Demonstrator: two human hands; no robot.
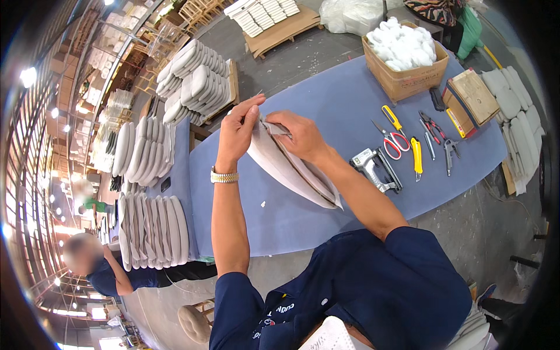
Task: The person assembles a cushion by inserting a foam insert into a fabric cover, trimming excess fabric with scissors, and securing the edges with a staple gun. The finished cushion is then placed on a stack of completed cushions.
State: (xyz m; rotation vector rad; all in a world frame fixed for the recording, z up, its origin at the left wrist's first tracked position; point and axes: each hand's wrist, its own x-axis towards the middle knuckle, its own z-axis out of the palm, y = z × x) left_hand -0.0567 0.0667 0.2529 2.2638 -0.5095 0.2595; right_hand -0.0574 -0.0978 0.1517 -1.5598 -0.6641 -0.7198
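Upholstered cushion [281,166], tilted over the blue table [344,93], looks light and soft, likely easiest held by its edges. Left hand [239,127] meets its far end, grip unclear; right hand [302,137] pinches the fabric edge.

From my own head I look down, fisheye-wide and near: my left grip [238,125] and right grip [301,137] just above mid-frame, over the tabletop [344,119].
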